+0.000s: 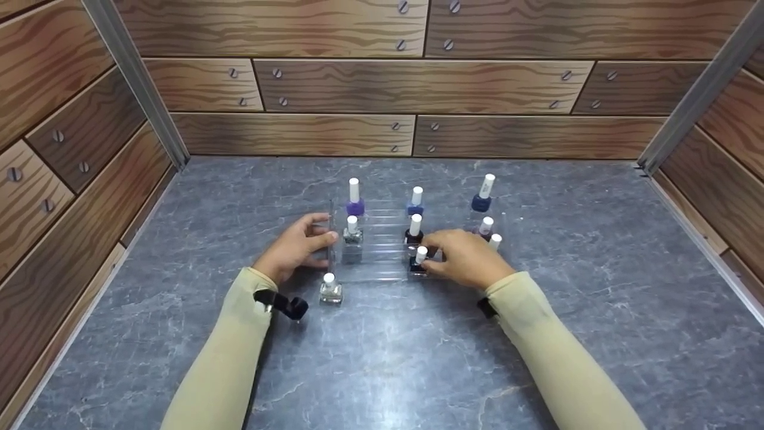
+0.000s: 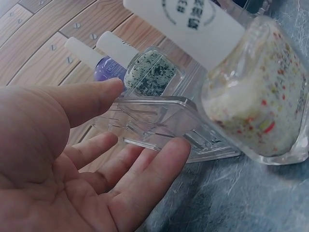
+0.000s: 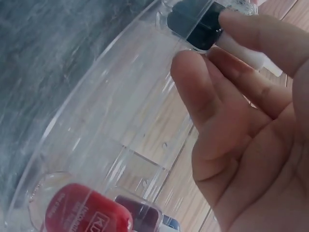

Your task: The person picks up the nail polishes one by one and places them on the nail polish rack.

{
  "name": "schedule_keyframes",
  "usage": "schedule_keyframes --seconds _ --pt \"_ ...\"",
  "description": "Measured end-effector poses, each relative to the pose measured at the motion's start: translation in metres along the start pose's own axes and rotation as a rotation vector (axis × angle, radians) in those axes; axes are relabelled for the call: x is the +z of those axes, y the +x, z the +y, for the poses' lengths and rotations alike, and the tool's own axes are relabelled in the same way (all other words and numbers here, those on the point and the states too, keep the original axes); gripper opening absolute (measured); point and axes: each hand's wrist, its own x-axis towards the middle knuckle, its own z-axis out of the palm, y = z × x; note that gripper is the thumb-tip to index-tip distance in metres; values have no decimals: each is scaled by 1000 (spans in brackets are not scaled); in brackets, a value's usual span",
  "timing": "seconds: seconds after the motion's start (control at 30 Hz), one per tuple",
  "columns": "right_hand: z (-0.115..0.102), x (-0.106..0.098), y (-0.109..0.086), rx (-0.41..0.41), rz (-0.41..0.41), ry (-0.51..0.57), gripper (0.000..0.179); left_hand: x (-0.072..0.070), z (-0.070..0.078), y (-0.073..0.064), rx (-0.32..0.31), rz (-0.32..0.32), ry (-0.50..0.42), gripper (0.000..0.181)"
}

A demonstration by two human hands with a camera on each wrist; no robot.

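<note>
A clear stepped display rack (image 1: 382,275) holds several nail polish bottles with white caps. At its left end, my left hand (image 1: 295,245) touches the end panel with relaxed fingers; the thumb tip reaches over the edge. My right hand (image 1: 468,257) pinches a dark nail polish bottle (image 1: 418,267) on the front step between thumb and fingers. That bottle's dark glass (image 3: 205,29) shows beside the thumb in the right wrist view. Close to my left wrist, a cream bottle with coloured flecks (image 1: 331,291) stands on the table; its flecks (image 2: 260,96) show large in the left wrist view.
Purple (image 1: 355,206), blue (image 1: 416,209) and navy (image 1: 481,203) bottles stand along the back. A speckled bottle (image 1: 353,235) and a dark one (image 1: 413,236) sit mid-rack. A red bottle (image 3: 87,212) is at the right end. Wood-patterned walls (image 1: 382,86) surround the grey table.
</note>
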Motion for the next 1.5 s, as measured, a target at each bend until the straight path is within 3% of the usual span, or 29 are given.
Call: schedule_keyframes --seconds 0.33,0.6,0.9,1.13,1.5 --pt "-1 1 0 7 23 18 16 1 1 -1 -7 -5 -2 66" --pt "0 -15 -6 32 21 121 16 0 2 -2 3 -17 9 68" --pt "-6 -38 -18 101 -17 106 11 0 3 -3 -6 -25 -8 68" --pt "-11 -45 -22 65 -48 76 12 -1 2 -1 -7 -43 -20 69" --pt "-15 -49 -24 85 -38 59 12 -1 1 -2 -6 -40 -30 67"
